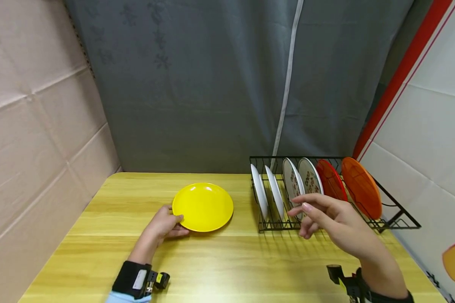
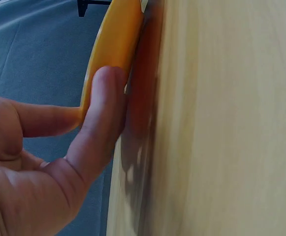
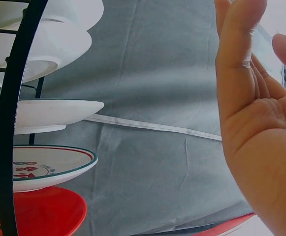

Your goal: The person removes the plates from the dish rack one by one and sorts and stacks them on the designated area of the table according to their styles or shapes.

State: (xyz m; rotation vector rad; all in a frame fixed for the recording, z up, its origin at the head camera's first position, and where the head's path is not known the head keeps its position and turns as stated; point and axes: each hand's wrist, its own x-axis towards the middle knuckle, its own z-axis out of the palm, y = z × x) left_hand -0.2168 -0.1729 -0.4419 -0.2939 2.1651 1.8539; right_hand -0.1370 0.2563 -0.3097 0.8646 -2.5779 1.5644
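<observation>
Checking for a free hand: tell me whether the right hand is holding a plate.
No, the right hand hovers open in front of the dish rack, its fingers touching no plate.

The left hand (image 1: 166, 224) lies low on the wooden surface (image 1: 227, 261), forearm stretched forward, a black wrist-worn device behind it; its thumb and fingers (image 2: 101, 113) are curled into a pinch. The right hand (image 1: 333, 221) hovers raised, palm turned inward, fingers (image 3: 236, 59) relaxed and loosely extended, holding nothing.

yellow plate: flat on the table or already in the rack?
Flat on the table, outside the rack. The yellow plate lies face up; the left hand pinches its near rim.
</observation>
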